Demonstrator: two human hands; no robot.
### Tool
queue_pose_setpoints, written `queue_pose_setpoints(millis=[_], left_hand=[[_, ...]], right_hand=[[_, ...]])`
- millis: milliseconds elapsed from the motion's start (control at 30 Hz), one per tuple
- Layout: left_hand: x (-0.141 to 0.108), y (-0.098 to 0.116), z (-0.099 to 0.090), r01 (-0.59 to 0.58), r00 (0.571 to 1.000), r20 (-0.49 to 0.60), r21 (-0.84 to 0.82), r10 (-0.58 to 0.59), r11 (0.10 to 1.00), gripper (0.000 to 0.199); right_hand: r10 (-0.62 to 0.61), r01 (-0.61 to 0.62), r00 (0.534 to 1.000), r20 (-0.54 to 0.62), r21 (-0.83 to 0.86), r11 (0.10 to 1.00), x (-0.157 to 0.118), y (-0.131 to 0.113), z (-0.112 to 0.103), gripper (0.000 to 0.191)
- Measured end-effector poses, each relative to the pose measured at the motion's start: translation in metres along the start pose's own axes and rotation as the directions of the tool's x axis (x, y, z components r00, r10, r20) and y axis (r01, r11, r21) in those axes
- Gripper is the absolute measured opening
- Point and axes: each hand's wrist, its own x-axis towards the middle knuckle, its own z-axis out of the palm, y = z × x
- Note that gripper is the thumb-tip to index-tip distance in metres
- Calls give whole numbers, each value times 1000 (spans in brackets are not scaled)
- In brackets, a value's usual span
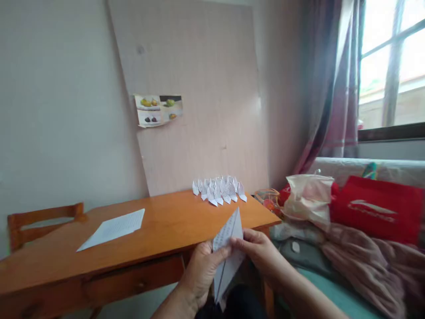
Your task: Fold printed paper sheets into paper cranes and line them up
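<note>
Between my two hands is a folded sheet of printed paper (pixel 229 261), a long pointed kite shape with a crease down its middle. It is held upright in front of the table's near edge. My left hand (pixel 204 268) grips its left side, thumb lying across the front. On the right side, my right hand (pixel 254 248) pinches the paper between thumb and fingers near the centre crease. The fingers behind the paper are partly hidden. Farther back on the table stand several folded white paper pieces (pixel 221 190) with pointed tips, grouped closely together.
The wooden table (pixel 166 221) has drawers along its front. Printed sheets (pixel 114 228) lie on its left part, near a wooden chair (pixel 46 221). On the right are a red bag (pixel 375 208), a pale bag (pixel 308 195) and a pinkish-brown cloth (pixel 365 261).
</note>
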Motion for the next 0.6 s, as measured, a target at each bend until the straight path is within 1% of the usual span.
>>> queue_pose_setpoints(millis=[100,167,233,333,433,600], left_hand=[[1,0,0,-27,1000,4,8,27,1000,47],[0,0,0,-29,999,16,23,29,999,45],[-2,-1,-1,-14,1000,27,51,13,999,41],[-5,-2,-3,21,1000,16,104,-23,994,37],[-6,-3,-5,40,999,9,135,-42,990,38],[-8,-2,-4,49,999,7,161,-50,986,34]], right_hand=[[-11,8,995,-96,-38,999,0,1,-5,28],[-46,36,987,-154,-64,997,0,-2,-7,29],[-91,76,975,-202,-83,994,2,-7,-8,30],[-116,102,959,-260,-64,993,4,-16,-9,25],[-127,128,948,-291,-17,992,8,-22,-10,21],[-140,153,943,-301,20,988,11,-25,-9,18]])
